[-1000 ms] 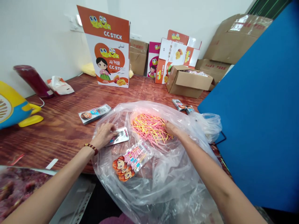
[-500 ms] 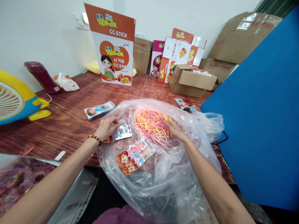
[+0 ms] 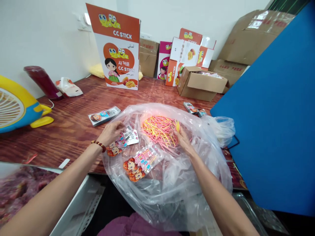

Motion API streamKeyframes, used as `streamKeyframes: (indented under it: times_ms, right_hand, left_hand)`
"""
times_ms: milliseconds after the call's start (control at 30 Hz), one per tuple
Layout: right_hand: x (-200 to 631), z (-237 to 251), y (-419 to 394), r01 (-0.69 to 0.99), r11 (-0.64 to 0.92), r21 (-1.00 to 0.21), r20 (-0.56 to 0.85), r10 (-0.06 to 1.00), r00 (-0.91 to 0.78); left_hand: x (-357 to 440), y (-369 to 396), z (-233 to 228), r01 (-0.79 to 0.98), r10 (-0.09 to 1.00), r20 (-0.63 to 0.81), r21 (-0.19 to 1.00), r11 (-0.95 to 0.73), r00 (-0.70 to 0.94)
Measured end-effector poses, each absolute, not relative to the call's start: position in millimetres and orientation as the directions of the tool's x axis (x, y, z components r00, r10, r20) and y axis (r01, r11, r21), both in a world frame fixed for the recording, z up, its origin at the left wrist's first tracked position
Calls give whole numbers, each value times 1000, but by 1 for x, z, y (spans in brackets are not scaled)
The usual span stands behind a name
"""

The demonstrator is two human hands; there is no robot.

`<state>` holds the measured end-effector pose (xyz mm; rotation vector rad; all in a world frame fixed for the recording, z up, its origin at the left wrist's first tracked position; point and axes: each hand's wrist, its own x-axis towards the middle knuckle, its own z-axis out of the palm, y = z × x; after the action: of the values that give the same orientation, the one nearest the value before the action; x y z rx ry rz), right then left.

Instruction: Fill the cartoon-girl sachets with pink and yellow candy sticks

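Observation:
My right hand [image 3: 183,139] is closed on a small bundle of yellow sticks [image 3: 177,126], at the right side of a heap of thin pink and yellow sticks [image 3: 158,129]. The heap lies on a large clear plastic bag [image 3: 172,191] spread over the table edge. At the left, my left hand [image 3: 112,132] has its fingers curled over a fanned set of printed packets [image 3: 120,142]; what its fingertips pinch, if anything, is hidden. Nearer to me, more overlapping printed packets [image 3: 141,162] with a red-haired cartoon figure lie on the bag.
A stack of packets [image 3: 104,116] lies left on the wooden table [image 3: 73,119]. Behind stand a tall CC Stick box [image 3: 120,49] and an open carton [image 3: 201,87]. A blue panel [image 3: 275,121] slants along the right; a yellow-blue fan [image 3: 19,105] stands left.
My right hand has drawn slightly nearer, and yellow sticks now stand up between its fingers. The packets under my left hand are more spread and show more of their printed faces.

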<state>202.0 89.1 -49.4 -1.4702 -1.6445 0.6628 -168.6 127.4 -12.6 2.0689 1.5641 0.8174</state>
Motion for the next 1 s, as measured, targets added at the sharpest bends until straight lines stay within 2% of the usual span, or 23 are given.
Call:
streamKeyframes:
  times_ms: [100,233,433,600,767,867,1000]
  right_hand:
    - [192,-54,78,411,186,-892,229,972,58]
    - [180,-67,67,377,121,-918,161,984,76]
    - [180,-68,64,207,67,-976,96,987,133]
    - [184,-72,61,310,78,-948,113,989,97]
    - [187,-75,64,255,107,-961,153,975,164]
    - [185,-68,63,256,129,-958,179,967,183]
    - [179,-57,57,380,109,-918,178,973,149]
  left_hand:
    - [-168,127,-8,604,961,181,749,-271,208]
    - [-160,123,-2,444,978,113,878,-180,174]
    - [-149,110,8,272,991,80,956,-107,107]
    - [-143,105,8,196,993,70,977,-88,98]
    - [-138,95,12,93,997,13,995,-20,76]
    - [-137,89,15,88,996,38,995,-45,77]
    - [-136,88,18,131,994,55,989,-66,89]
